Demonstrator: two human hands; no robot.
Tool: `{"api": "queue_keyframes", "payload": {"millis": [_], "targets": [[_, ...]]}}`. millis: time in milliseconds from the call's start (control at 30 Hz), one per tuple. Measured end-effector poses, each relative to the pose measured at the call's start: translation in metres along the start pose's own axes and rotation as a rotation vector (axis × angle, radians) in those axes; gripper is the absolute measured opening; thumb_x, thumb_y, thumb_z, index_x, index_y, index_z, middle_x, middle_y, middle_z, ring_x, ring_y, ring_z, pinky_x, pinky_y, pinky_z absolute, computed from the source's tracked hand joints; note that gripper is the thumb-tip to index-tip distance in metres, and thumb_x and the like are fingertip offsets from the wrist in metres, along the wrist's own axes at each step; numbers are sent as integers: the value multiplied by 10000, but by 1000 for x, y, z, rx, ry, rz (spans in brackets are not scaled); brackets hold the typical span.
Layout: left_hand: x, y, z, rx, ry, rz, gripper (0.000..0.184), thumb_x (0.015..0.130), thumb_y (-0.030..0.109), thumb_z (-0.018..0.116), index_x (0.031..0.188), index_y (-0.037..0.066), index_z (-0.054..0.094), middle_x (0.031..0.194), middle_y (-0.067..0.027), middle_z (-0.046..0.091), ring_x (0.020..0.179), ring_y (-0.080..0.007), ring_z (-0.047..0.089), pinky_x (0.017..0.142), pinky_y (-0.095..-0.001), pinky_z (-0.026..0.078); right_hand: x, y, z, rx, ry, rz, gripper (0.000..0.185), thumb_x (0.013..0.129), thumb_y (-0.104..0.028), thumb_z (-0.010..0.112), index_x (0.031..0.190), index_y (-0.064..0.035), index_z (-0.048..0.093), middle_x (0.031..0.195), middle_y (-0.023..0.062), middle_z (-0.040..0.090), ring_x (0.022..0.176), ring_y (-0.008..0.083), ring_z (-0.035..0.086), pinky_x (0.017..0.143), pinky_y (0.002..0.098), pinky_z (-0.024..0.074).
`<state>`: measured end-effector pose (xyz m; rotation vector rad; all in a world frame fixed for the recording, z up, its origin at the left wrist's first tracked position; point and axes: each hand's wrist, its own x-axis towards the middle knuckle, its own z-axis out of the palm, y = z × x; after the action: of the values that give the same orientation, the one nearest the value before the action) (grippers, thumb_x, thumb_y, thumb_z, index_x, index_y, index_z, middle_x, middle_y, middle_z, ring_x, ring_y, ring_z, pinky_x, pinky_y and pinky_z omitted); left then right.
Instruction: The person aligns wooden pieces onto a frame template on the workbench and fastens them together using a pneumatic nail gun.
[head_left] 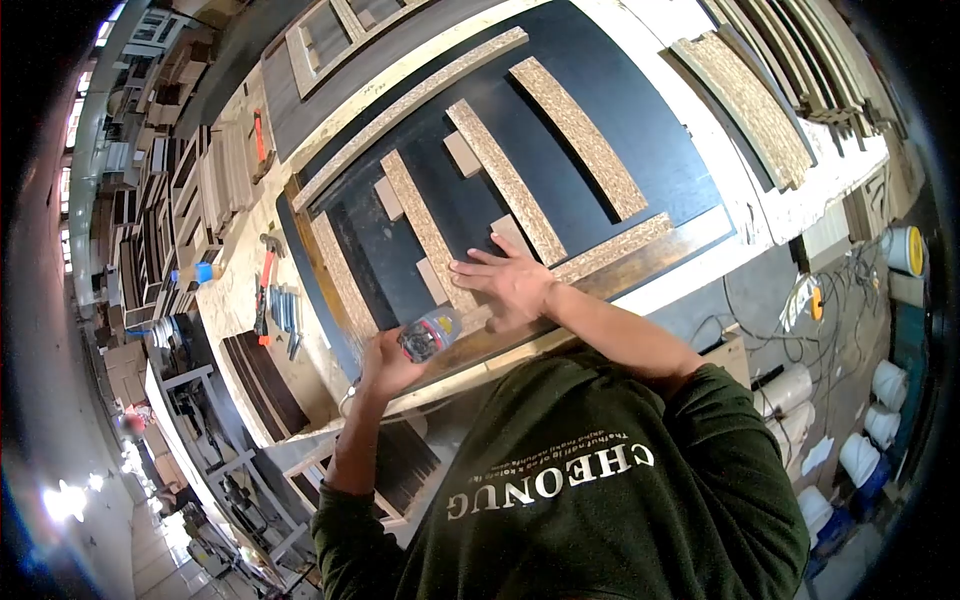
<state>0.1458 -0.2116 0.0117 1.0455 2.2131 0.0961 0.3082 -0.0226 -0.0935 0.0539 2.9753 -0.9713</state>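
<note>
Particleboard strips [506,182] set out on a dark panel [520,135], which lies on the table [318,375], seen from above. One long strip follows the panel's far side and another its near side; four crosspieces span the space between. Left hand [390,366]: wrapped around a grey tool [428,337] with red trim, close to the table's near edge and beside the near end of the leftmost crosspiece. Right hand [512,284]: palm down, fingers spread, over the near end of the second crosspiece from the left, grasping nothing. Small blocks [462,156] lie against the sides of crosspieces. Toward the table's left end: an orange-handled hammer [266,282], slim tools [285,310] and, nearest the person, dark strips [262,385] side by side.
</note>
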Motion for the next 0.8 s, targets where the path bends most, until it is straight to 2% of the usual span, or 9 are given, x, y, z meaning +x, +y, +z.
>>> {"api": "queue_keyframes", "payload": {"millis": [100,200,300,367,500,600,667,700,800], "targets": [[1,0,-1,-45,-12,32,335,728,282,734,999,90,693,886,-158,689,890,-300,673,732,-364,521,0,-1,-4,-2,-30,18,863,671,-437,666,1423,-133,372,1520,42,285,1409,250,246,1172,487,59],[1,-13,8,-158,19,156,329,720,273,736,994,96,692,879,-160,684,877,-318,668,731,-370,520,-2,-1,-1,8,-15,11,860,670,-434,667,1421,-132,374,1514,48,296,1408,252,248,1172,488,60],[2,-9,11,-43,-3,126,320,721,264,732,987,92,688,879,-161,682,877,-329,662,729,-375,518,-1,-1,-2,14,-1,16,860,661,-433,674,1414,-133,386,1507,51,312,1402,256,262,1170,492,71],[0,16,5,29,5,-2,321,720,268,732,978,83,684,882,-162,679,887,-338,653,723,-377,516,-2,-2,-3,26,12,13,856,651,-435,679,1403,-133,403,1500,52,326,1394,258,280,1166,496,86],[-3,20,-4,27,1,-44,326,715,278,740,968,80,684,878,-157,682,885,-342,652,722,-389,513,0,-2,-1,-5,24,8,901,629,-458,680,1419,-139,385,1506,37,318,1390,267,288,1161,497,108],[-3,-14,3,-123,-14,99,340,689,283,764,950,78,690,859,-155,686,859,-346,657,718,-397,516,-2,1,1,-2,16,15,895,633,-461,675,1417,-140,386,1503,34,324,1390,265,290,1163,496,98],[-9,-34,6,-98,108,200,348,670,277,782,941,76,695,844,-152,689,841,-340,664,715,-393,524,-2,2,7,-6,53,-11,896,632,-454,680,1418,-140,384,1503,29,324,1389,263,290,1163,499,96],[-17,-25,0,13,161,159,345,664,265,786,936,72,696,839,-155,689,846,-327,669,713,-383,530,-1,1,6,-3,51,-14,896,632,-454,680,1418,-140,384,1503,29,324,1389,263,290,1163,499,96],[-19,-19,-3,48,127,135,315,690,258,766,940,79,697,844,-150,690,852,-319,670,713,-376,530,-1,-1,0,-12,18,3,900,632,-446,688,1421,-141,377,1506,25,318,1389,263,290,1163,500,97]]}}
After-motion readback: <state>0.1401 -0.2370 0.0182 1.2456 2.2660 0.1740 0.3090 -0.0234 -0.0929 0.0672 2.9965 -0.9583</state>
